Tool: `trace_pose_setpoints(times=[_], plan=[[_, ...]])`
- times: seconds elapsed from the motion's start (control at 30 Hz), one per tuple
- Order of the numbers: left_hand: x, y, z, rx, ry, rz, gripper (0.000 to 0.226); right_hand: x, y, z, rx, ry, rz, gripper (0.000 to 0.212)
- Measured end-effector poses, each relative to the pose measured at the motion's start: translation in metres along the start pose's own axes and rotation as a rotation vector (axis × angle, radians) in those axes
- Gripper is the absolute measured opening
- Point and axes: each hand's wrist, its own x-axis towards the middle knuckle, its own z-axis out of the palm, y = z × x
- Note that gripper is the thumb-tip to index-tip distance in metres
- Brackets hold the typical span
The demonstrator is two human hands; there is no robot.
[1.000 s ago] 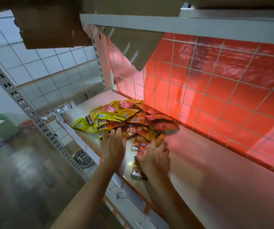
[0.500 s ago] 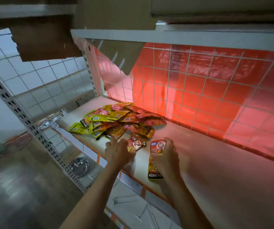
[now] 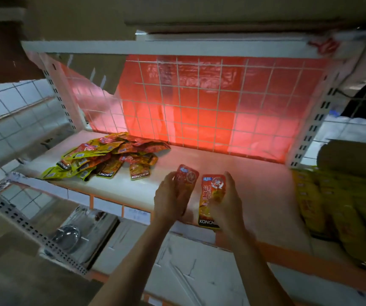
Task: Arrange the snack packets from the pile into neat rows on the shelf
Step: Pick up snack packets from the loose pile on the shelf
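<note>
A pile of red, orange and yellow-green snack packets (image 3: 109, 154) lies at the left of the white shelf (image 3: 255, 184), by the red-backed wire grid. My left hand (image 3: 170, 196) grips a red packet (image 3: 187, 176) by its left side. My right hand (image 3: 227, 200) grips a second red-and-orange packet (image 3: 210, 199) by its right side, its "KONCHEW" end toward me. Both packets are held side by side over the middle of the shelf near its front edge, well to the right of the pile.
Rows of yellow packets (image 3: 341, 208) fill the shelf's right end. An upper shelf (image 3: 155, 46) with cardboard hangs overhead. An orange front rail (image 3: 288, 252) edges the shelf. A lower shelf with white packaging (image 3: 188, 272) and a metal bowl (image 3: 66, 236) sits below.
Both hands lifted a packet each from the pile's near edge and carried them right, toward the middle of the shelf. The view swung right, showing the yellow packets.
</note>
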Motion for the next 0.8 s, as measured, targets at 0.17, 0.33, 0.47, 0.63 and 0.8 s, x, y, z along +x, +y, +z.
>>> trace_pose_setpoints(times=[0.17,0.33,0.47,0.63,0.8], plan=[[-0.033,0.047,0.029,-0.259,-0.122,-0.018,0.039,-0.018,0.019,-0.053,0.035,0.145,0.0,0.054],[-0.055,0.086,0.053,-0.403,-0.196,-0.043,0.03,-0.029,0.033,-0.104,0.071,0.264,-0.025,0.045],[-0.069,0.12,0.08,-0.406,-0.257,-0.007,0.027,-0.039,0.049,-0.147,0.106,0.334,-0.011,0.047],[-0.101,0.18,0.133,-0.448,-0.368,0.04,0.016,-0.046,0.084,-0.216,0.11,0.427,0.067,0.049],[-0.136,0.248,0.194,-0.593,-0.48,0.047,0.028,-0.045,0.121,-0.301,0.055,0.521,0.135,0.059]])
